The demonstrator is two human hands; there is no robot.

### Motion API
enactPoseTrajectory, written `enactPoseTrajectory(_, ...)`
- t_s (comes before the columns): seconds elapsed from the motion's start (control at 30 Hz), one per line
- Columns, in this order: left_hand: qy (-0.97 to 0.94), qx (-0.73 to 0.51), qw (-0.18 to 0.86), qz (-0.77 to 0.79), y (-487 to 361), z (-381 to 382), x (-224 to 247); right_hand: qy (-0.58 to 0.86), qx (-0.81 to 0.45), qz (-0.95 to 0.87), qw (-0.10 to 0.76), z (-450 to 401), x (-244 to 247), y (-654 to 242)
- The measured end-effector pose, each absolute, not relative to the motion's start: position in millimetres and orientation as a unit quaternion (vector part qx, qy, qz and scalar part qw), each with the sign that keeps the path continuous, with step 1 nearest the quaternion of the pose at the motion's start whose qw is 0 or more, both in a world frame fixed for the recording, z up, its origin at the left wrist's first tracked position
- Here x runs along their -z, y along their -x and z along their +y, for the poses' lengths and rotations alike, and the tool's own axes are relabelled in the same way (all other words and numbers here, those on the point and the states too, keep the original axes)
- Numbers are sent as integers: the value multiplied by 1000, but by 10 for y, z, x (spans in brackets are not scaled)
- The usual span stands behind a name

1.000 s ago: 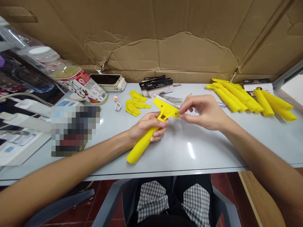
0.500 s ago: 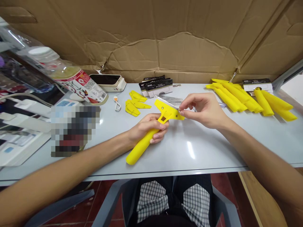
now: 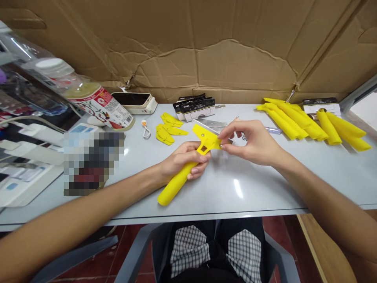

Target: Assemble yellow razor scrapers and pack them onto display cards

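My left hand (image 3: 184, 159) is wrapped round the neck of a yellow scraper (image 3: 175, 186), its handle slanting toward the table's front edge. A metal blade (image 3: 205, 127) lies along the scraper's wide head, with one hole showing near the left end. At the head's right end, my right hand (image 3: 251, 141) pinches a small shiny screw (image 3: 221, 145) between thumb and forefinger. The screw is at the spot of the right-hand hole, which the fingers cover; how deep it sits I cannot tell. Behind the head lie loose metal blades (image 3: 216, 123), partly hidden.
Yellow cover plates (image 3: 171, 129) lie left of the scraper, near a white cable loop (image 3: 146, 131). Black-and-white blade boxes (image 3: 198, 108) stand behind. Several yellow handles (image 3: 290, 118) and a pen (image 3: 273, 130) lie right. A drink bottle (image 3: 100, 104) and phone (image 3: 132, 99) stand left.
My right hand has moved slightly left and down, bringing the screw from beside the head onto the right-hand hole. My left hand and the scraper have barely moved.
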State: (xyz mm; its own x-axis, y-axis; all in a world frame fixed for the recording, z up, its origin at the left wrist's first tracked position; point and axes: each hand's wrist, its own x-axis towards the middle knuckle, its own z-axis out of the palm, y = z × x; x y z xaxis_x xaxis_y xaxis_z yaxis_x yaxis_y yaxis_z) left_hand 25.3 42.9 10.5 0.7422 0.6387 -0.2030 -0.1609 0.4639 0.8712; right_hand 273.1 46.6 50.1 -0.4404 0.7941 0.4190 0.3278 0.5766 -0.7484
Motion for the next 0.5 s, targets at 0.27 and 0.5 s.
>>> enactPoseTrajectory(0.27, -474, -247, 801, 271, -248, 400, -88, 401, -301, -788, 357, 437, -593, -2741)
enactPoseTrajectory(0.5, -483, -248, 793, 276, -254, 398, -108, 424, -277, -793, 338, 343, -626, -2702)
